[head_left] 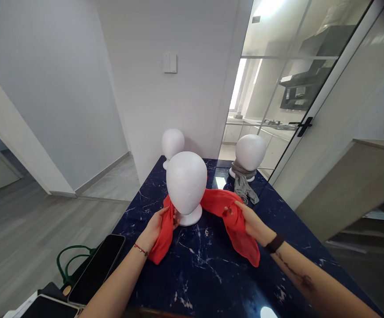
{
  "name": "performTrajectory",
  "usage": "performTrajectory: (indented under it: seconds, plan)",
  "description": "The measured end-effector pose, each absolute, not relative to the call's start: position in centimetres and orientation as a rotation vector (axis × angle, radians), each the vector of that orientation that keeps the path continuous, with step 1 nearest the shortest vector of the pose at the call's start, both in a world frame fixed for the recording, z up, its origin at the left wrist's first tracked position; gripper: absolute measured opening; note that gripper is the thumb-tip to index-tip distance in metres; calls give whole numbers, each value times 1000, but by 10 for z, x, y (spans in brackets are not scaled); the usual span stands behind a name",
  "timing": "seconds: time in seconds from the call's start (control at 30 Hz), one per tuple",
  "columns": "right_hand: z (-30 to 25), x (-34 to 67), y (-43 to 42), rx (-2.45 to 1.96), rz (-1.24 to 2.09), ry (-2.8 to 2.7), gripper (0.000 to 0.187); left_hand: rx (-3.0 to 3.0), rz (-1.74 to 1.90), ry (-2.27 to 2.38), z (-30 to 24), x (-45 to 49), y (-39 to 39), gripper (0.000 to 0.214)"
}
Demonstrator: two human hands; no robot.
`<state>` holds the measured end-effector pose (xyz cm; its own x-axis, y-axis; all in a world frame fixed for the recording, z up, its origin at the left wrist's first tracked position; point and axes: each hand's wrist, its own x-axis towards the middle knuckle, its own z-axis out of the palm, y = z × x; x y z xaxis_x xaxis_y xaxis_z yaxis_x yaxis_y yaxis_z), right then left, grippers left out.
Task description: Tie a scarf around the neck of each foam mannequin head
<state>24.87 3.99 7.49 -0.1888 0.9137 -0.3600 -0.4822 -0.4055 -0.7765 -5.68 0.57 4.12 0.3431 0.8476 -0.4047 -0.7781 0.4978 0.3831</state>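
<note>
A white foam mannequin head (187,181) stands upright on the dark blue marbled table (198,265). Behind its neck runs a red scarf (220,201), with one end coming forward on each side. My left hand (157,225) grips the scarf's left part, close beside the head's base. Out to the right of the head, my right hand (245,218) has its fingers closed on the other part, drawn away from the neck. Both loose ends hang down toward the tabletop. The stretch behind the neck is hidden by the head.
Another white head (173,143) stands at the back left. One more white head (250,152), with a grey scarf (243,181) around its neck, is at the back right. Dark phones (97,267) and a green cord (66,265) lie at the lower left. A glass door (278,88) stands behind.
</note>
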Motion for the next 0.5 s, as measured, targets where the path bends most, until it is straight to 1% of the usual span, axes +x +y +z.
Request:
performTrajectory:
  seconds: [0.13, 0.27, 0.4, 0.5]
  plan:
    - [61, 227, 8, -1046, 1623, -941, 20, 189, 1028, 702, 33, -48, 5, 22]
    - [49, 209, -11, -1007, 1341, -1431, 30, 208, 1017, 663, 25, -48, 7, 30]
    - [43, 194, -29, -1034, 970, -1818, 31, 197, 1019, 644, 22, -45, 4, 33]
    - [43, 181, -50, -1073, 853, -1985, 30, 191, 1032, 646, 23, -40, 0, 35]
